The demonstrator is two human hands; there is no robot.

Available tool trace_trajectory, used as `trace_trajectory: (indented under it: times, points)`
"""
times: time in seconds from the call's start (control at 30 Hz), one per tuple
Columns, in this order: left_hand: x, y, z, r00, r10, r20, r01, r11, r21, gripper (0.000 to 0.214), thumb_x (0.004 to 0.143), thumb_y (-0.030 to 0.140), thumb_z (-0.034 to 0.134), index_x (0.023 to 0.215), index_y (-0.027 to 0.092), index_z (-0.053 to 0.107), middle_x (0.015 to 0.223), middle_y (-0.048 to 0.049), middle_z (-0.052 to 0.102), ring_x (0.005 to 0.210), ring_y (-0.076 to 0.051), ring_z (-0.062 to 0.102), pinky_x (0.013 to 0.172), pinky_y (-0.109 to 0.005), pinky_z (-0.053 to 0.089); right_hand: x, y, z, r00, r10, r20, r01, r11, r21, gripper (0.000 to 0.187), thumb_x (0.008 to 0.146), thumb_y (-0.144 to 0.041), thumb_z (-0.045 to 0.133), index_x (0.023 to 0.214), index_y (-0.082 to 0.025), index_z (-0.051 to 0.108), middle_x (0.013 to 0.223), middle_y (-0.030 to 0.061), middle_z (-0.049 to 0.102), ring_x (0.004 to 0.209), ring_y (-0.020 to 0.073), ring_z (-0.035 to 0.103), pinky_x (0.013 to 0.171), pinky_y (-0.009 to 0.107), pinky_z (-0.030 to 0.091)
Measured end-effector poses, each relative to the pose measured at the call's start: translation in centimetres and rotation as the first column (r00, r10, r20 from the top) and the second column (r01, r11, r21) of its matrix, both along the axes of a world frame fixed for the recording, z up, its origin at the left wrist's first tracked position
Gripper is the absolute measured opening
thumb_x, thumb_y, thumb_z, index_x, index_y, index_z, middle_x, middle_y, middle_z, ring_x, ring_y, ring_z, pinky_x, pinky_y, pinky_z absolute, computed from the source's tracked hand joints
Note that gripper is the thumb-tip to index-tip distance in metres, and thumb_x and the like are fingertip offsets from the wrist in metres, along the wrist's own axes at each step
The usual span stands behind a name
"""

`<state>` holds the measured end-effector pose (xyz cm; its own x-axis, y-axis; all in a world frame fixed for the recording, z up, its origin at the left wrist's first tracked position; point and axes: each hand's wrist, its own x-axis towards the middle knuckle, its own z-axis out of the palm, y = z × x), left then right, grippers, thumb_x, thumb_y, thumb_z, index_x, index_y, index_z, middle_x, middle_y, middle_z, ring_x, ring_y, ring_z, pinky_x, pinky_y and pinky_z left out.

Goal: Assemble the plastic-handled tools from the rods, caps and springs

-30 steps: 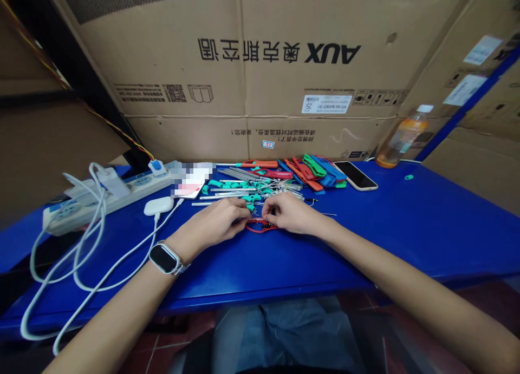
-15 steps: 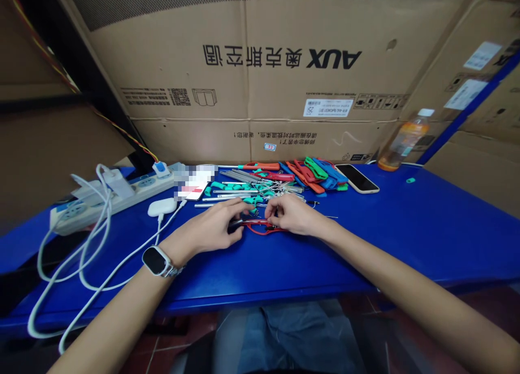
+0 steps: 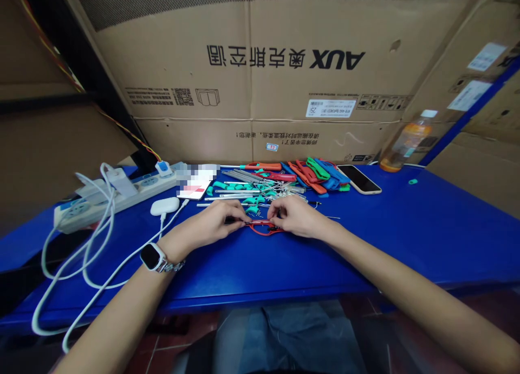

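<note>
My left hand (image 3: 213, 225) and my right hand (image 3: 296, 216) rest on the blue table (image 3: 406, 233), fingers pinched toward each other over a small red-handled tool (image 3: 264, 228). The left fingers pinch a thin metal piece at the tool's left end; the right fingers grip its right end. A smartwatch (image 3: 153, 256) is on my left wrist. Just behind my hands lies a pile of metal rods with green handles (image 3: 239, 191) and red, green and blue plastic handles (image 3: 314, 174).
A white power strip (image 3: 117, 192) with white cables (image 3: 81, 255) lies at the left, next to a white charger puck (image 3: 164, 205). A phone (image 3: 358, 178) lies at the back right near a drink bottle (image 3: 404, 141). Large cardboard boxes (image 3: 284, 71) stand behind the table.
My hands have stayed on the red tool with small finger shifts; the left fingers now pinch closer to its left end. The view drifted slightly.
</note>
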<state>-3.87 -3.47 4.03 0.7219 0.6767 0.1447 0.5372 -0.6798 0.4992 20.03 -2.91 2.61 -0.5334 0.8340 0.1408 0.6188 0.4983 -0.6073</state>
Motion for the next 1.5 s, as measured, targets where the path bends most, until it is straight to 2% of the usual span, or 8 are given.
trace_trajectory:
  times: [0.17, 0.23, 0.37, 0.47, 0.53, 0.73, 1.27, 1.5]
  points:
    - [-0.2, 0.0, -0.2, 0.993, 0.117, -0.008, -0.117, 0.99, -0.081, 0.029, 0.084, 0.025, 0.061, 0.111, 0.015, 0.069, 0.092, -0.006, 0.07, 0.079, -0.018, 0.063, 0.075, -0.029, 0.051, 0.3, -0.3, 0.2, 1.0, 0.002, 0.024, -0.003, 0.999, 0.046, 0.014, 0.075, -0.004, 0.062, 0.078, -0.015, 0.071, 0.061, -0.0026, 0.062, 0.052, 0.008, 0.05, 0.058, 0.021, 0.037]
    - [-0.4, 0.1, -0.3, 0.988, 0.156, -0.018, -0.157, 0.983, -0.097, 0.03, 0.08, 0.024, 0.065, 0.108, 0.014, 0.07, 0.09, -0.0057, 0.07, 0.078, -0.017, 0.062, 0.074, -0.028, 0.051, 0.4, -0.6, 0.4, 0.999, 0.022, 0.038, -0.025, 0.996, 0.08, 0.013, 0.076, -0.005, 0.062, 0.079, -0.015, 0.07, 0.066, -0.0013, 0.064, 0.056, 0.0087, 0.052, 0.059, 0.021, 0.038]
    - [-0.6, 0.1, -0.2, 0.992, 0.124, -0.026, -0.126, 0.986, -0.108, 0.02, 0.081, 0.021, 0.06, 0.096, 0.015, 0.071, 0.087, -0.0045, 0.07, 0.075, -0.016, 0.06, 0.071, -0.027, 0.049, -0.1, -1.4, 1.2, 0.993, 0.044, 0.109, -0.065, 0.977, 0.202, 0.009, 0.083, -0.016, 0.063, 0.087, -0.017, 0.071, 0.083, 0.0029, 0.067, 0.07, 0.0127, 0.057, 0.064, 0.024, 0.039]
    - [-0.5, 0.0, 0.0, 0.995, 0.099, -0.014, -0.1, 0.989, -0.108, 0.018, 0.084, 0.02, 0.056, 0.094, 0.015, 0.071, 0.084, -0.0038, 0.07, 0.072, -0.015, 0.059, 0.068, -0.026, 0.047, -1.2, -1.7, 1.5, 0.973, 0.042, 0.228, -0.108, 0.952, 0.285, 0.017, 0.088, -0.027, 0.062, 0.099, -0.019, 0.073, 0.095, 0.0057, 0.068, 0.076, 0.0163, 0.059, 0.064, 0.027, 0.037]
    - [-0.4, 0.1, -0.1, 0.995, 0.101, 0.0, -0.101, 0.991, -0.092, 0.017, 0.085, 0.021, 0.056, 0.092, 0.015, 0.07, 0.082, -0.0034, 0.069, 0.07, -0.014, 0.059, 0.066, -0.025, 0.047, -1.9, -1.7, 1.4, 0.961, 0.048, 0.274, -0.132, 0.945, 0.3, 0.019, 0.09, -0.029, 0.06, 0.1, -0.021, 0.073, 0.096, 0.006, 0.068, 0.078, 0.0173, 0.06, 0.062, 0.028, 0.035]
    - [-0.4, 0.4, -0.7, 0.995, 0.093, 0.046, -0.093, 0.996, -0.013, 0.011, 0.083, 0.017, 0.062, 0.091, 0.015, 0.069, 0.08, -0.0023, 0.069, 0.069, -0.014, 0.06, 0.067, -0.024, 0.047, -2.5, -0.9, 0.2, 0.981, 0.06, 0.185, -0.115, 0.947, 0.3, 0.012, 0.089, -0.023, 0.063, 0.09, -0.022, 0.076, 0.091, 0.0026, 0.071, 0.079, 0.0161, 0.061, 0.066, 0.027, 0.036]
    - [-0.1, 0.2, -0.4, 0.978, 0.066, 0.198, -0.058, 0.997, -0.046, 0.006, 0.085, 0.021, 0.065, 0.086, 0.015, 0.066, 0.083, -0.0037, 0.068, 0.074, -0.015, 0.061, 0.072, -0.027, 0.051, -1.9, -0.4, -0.7, 0.991, 0.131, 0.02, -0.13, 0.935, 0.329, 0.009, 0.088, -0.025, 0.067, 0.089, -0.021, 0.075, 0.088, 0.0028, 0.07, 0.084, 0.0166, 0.06, 0.073, 0.028, 0.042]
    - [-0.2, 0.2, -0.8, 0.991, -0.021, 0.131, 0.011, 0.997, 0.075, 0.016, 0.092, 0.021, 0.058, 0.104, 0.019, 0.067, 0.09, -0.0042, 0.065, 0.079, -0.016, 0.062, 0.075, -0.029, 0.05, -1.7, -0.5, -0.7, 0.993, 0.103, 0.057, -0.116, 0.945, 0.306, 0.01, 0.087, -0.029, 0.069, 0.084, -0.021, 0.075, 0.082, 0.0026, 0.07, 0.084, 0.0173, 0.056, 0.072, 0.028, 0.039]
